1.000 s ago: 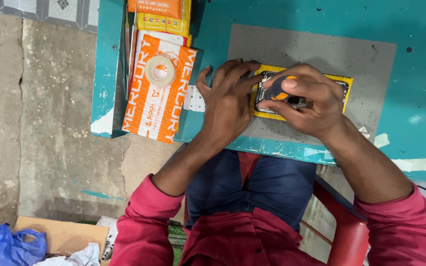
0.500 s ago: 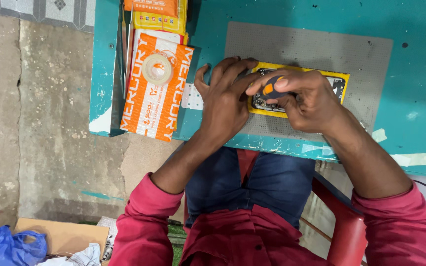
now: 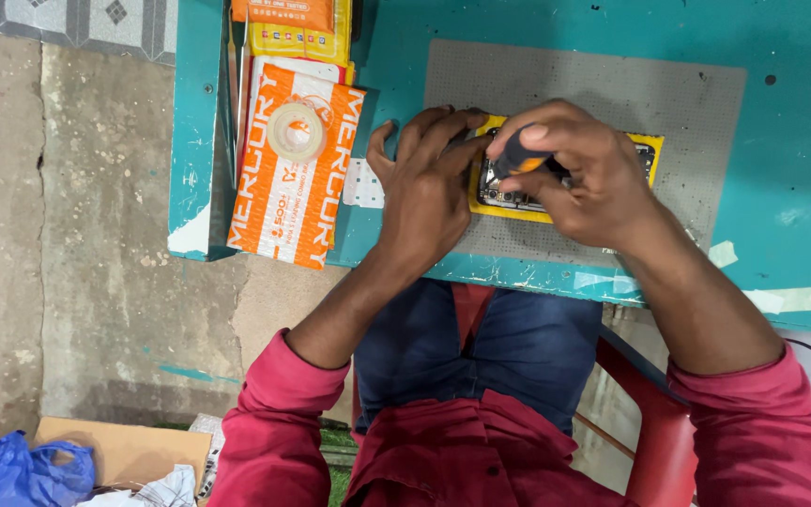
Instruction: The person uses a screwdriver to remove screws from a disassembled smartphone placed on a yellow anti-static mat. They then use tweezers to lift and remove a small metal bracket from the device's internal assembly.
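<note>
Pinching a black-and-orange screwdriver (image 3: 523, 158), right hand (image 3: 579, 174) works the opened phone (image 3: 556, 192); left hand (image 3: 429, 183) steadies, fingers pressed flat. One slip could gouge its board.

a teal table (image 3: 781, 113) carries a grey mat (image 3: 612, 84) and an orange packet (image 3: 293, 178).
</note>
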